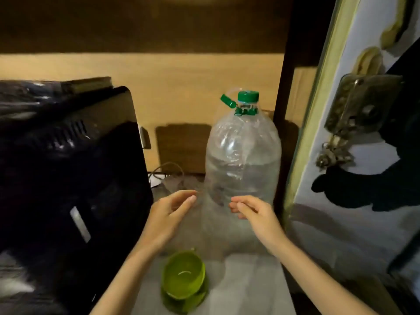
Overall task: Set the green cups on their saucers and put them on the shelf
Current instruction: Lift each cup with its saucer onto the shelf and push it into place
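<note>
A green cup (183,274) stands on a green saucer (181,303) on the pale shelf surface (250,287), low in the middle of the view. Both my hands reach past it toward a big clear water bottle (242,153) with a green cap. My left hand (169,213) is on the bottle's left, fingers apart and empty. On the bottle's right, near its base, my right hand (251,212) has its fingers loosely curled and holds nothing. Neither hand touches the cup.
A large black appliance (68,173) fills the left side, close to my left forearm. A dark upright post (284,110) and a pale door (354,178) with a metal lock stand at the right. A cardboard-coloured wall and a cable lie behind the bottle.
</note>
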The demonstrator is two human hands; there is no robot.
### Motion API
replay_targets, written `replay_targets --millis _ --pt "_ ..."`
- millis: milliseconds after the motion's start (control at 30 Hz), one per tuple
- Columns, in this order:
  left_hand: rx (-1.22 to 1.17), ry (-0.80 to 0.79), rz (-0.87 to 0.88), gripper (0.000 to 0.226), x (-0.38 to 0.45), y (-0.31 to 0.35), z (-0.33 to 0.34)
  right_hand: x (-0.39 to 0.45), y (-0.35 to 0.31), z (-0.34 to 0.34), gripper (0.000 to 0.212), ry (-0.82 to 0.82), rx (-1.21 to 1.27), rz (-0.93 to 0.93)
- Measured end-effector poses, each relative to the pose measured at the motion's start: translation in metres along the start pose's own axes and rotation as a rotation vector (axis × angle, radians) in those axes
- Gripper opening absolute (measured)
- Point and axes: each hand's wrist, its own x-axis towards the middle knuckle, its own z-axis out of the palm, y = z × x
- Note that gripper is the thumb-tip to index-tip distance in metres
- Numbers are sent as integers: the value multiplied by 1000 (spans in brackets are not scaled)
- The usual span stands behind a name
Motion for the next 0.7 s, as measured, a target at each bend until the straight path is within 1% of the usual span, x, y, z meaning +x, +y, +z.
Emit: replay_targets --millis 200,300,400,567,667,700 --pt "101 21 -332 28 -48 -91 10 -21 79 34 22 -23 -58 274" --pt "128 6 -480 30 -70 -129 16 -29 108 50 22 -33 -54 400" --pt "132 7 -617 33 -88 -156 23 -38 131 65 19 -52 -67 484" --pt "111 59 -701 26 -103 -187 33 -42 159 85 25 -61 -98 606" --pt "204 44 -741 26 -104 -200 35 -40 167 96 31 -67 -64 673" --pt "192 38 -743 25 -103 -204 36 -39 168 98 32 -63 -47 687"
